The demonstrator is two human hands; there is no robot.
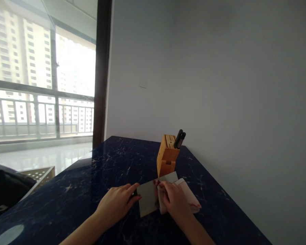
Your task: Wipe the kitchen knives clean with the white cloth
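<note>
A cleaver [147, 199] with a broad, shiny blade is held tilted above the dark tabletop. My left hand [115, 204] is closed at its left end, where the handle is mostly hidden by the fingers. Pinched in my right hand [175, 200] is a folded white cloth [190, 196] with reddish lines, laid against the blade's right part. The blade mirrors the right fingertips. Just behind the blade stands a wooden knife block [166, 156], with black handles [180, 139] sticking out of its top right.
The blue-black marbled table [112, 163] meets a grey wall [232, 102] at its right and far sides. To the left, a dark item [7, 187] lies by a perforated chair or rack [40, 177]. Beyond it is a glazed balcony.
</note>
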